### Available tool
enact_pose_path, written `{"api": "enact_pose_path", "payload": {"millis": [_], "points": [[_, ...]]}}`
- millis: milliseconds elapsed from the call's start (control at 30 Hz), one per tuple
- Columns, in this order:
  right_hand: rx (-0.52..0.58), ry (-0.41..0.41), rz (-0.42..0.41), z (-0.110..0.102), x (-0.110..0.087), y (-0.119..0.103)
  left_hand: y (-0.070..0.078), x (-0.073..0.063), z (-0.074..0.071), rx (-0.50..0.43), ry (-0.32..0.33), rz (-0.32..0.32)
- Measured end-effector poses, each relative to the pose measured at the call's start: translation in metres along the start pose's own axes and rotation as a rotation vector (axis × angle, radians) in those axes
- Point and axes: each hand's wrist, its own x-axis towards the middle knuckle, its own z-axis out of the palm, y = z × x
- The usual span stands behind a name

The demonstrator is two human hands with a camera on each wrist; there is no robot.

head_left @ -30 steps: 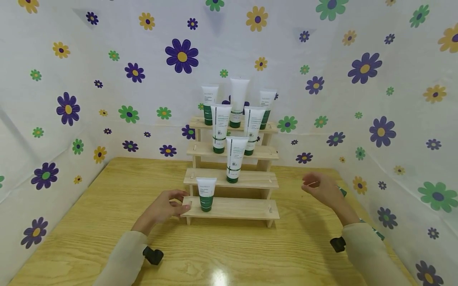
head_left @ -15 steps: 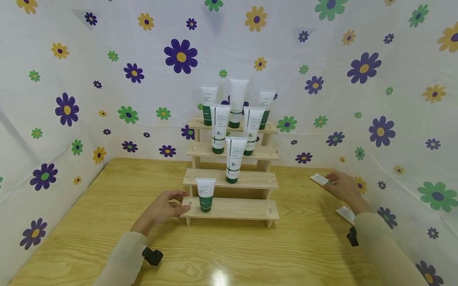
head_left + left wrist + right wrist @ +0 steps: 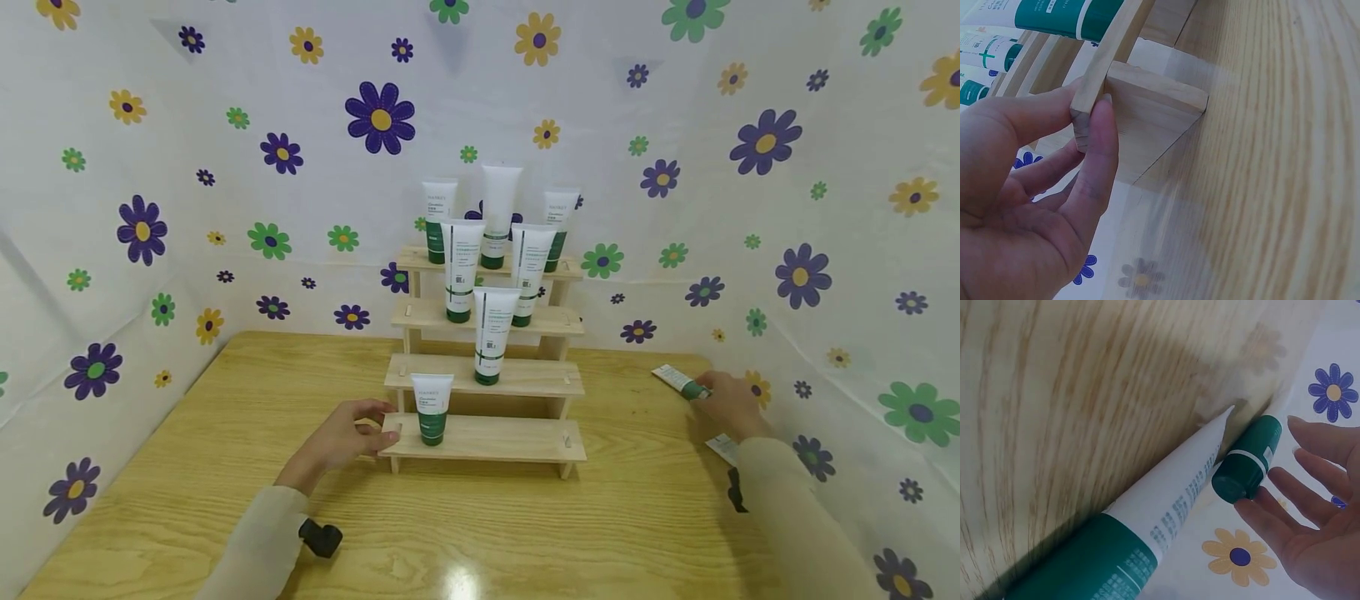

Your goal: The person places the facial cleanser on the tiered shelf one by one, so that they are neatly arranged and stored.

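Observation:
My left hand [image 3: 341, 437] pinches the left end of the lowest plank of a wooden tiered display stand [image 3: 502, 442]; in the left wrist view, thumb and fingers close around the plank's end [image 3: 1088, 106]. Just beside it, a small white-and-green squeeze tube [image 3: 432, 408] stands upright on that step. My right hand [image 3: 731, 404] is at the table's right side, with fingers loosely spread and fingertips right at the green cap end of a lying tube [image 3: 1247, 456]. A second tube [image 3: 1166, 487] lies nearer, partly hidden by the right sleeve in the head view.
Upright tubes fill the upper steps: one [image 3: 495, 333] on the second, two on the third, including a left one [image 3: 461, 271], and three on top, including a tall middle one [image 3: 500, 208]. Flower-printed cloth [image 3: 300, 208] encloses the wooden table [image 3: 450, 533] behind and at both sides.
My right hand has moved right, away from the stand, to the lying tube's green end, and slightly farther right since half a second ago. The left hand keeps its grip on the plank.

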Motion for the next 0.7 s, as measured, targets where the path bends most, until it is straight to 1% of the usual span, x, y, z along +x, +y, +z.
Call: {"api": "enact_pose_path", "payload": {"millis": [233, 467, 700], "points": [[-0.072, 0.044, -0.048, 0.0049, 0.0031, 0.0040, 0.0005, 0.0001, 0.0001, 0.004, 0.009, -0.009], [-0.090, 0.085, -0.081, 0.0097, 0.0045, 0.0083, 0.0015, -0.0005, 0.0002, 0.003, 0.005, -0.008], [-0.097, 0.080, -0.099, 0.0109, 0.0032, 0.0064, 0.0003, -0.0004, 0.0000, 0.005, 0.008, -0.011]]}}
